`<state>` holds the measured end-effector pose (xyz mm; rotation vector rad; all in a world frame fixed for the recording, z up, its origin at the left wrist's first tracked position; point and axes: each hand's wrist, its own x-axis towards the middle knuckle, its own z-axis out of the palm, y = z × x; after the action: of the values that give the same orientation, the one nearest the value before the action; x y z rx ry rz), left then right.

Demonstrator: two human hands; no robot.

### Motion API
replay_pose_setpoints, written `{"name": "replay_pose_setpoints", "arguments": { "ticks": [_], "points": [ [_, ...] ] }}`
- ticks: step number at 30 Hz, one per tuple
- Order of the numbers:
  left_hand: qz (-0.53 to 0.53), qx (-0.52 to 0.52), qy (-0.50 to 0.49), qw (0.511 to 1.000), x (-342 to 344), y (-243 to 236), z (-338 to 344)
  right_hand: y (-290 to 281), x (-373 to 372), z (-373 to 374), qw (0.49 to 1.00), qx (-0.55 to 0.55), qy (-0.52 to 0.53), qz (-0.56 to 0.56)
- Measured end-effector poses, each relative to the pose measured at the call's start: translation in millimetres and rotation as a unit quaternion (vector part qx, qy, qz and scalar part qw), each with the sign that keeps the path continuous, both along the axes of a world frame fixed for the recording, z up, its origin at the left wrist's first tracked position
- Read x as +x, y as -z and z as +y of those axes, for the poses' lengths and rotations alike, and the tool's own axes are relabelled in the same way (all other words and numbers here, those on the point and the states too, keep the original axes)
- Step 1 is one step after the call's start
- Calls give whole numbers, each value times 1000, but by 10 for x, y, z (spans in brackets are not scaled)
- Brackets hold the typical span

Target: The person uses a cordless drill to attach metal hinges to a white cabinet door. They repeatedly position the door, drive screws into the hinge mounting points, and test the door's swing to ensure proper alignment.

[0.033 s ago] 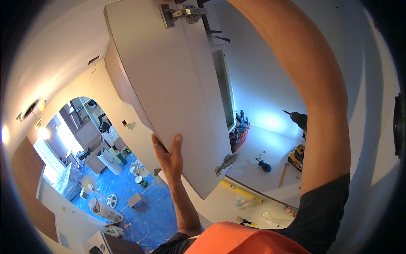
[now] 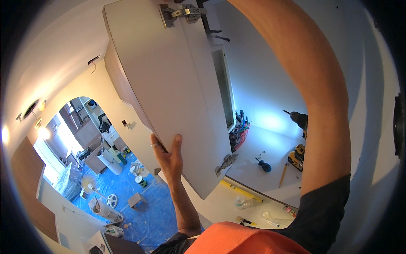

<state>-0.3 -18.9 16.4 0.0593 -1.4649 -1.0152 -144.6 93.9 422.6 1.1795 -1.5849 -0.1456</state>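
Observation:
A pale cabinet door (image 2: 169, 93) hangs tilted before me, filling the middle of the view. My left hand (image 2: 170, 163) grips its lower left edge, thumb on the near face and fingers wrapped behind. A metal hinge (image 2: 192, 14) joins the door near its top to the cabinet side. The lower hinge (image 2: 227, 163) sticks out at the door's bottom right corner. My right arm reaches up past the top of the view, so the right hand is hidden. Inside the cabinet lie a dark blue-handled screwdriver (image 2: 264, 165), a pencil (image 2: 283, 175) and a drill (image 2: 299, 120), partly behind my right arm.
Bundled wires (image 2: 241, 134) spill beside a grey electrical panel box behind the door. Lower down are a yellow level (image 2: 243, 191), a clear bottle (image 2: 246, 203) and a brush (image 2: 245, 221). On the left, blue sheeting (image 2: 154, 211) covers the floor, with a fan (image 2: 89, 185) and a tub (image 2: 141, 181).

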Motion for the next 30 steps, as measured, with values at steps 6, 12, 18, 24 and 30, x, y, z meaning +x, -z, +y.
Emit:
{"name": "replay_pose_setpoints", "arguments": {
  "ticks": [6, 12, 18, 24, 30],
  "points": [
    [-11, 4, -6, 1000, -2, 4, 7, -25, -43, -55, 1000, 13, 17, -7],
    [-5, 9, 1, 1000, 1, 11, 19, -7, -21, -55, 999, 16, 24, -14],
    [-9, -2, -13, 1000, -6, 14, 14, -18, -57, -72, 999, 19, 30, -16],
    [-5, -7, -6, 1000, -7, 22, -1, -31, -62, -87, 999, 16, 32, -16],
    [-1, -13, -10, 1000, -13, 23, 0, -71, -102, -122, 999, 11, 37, -17]
  ]
}}
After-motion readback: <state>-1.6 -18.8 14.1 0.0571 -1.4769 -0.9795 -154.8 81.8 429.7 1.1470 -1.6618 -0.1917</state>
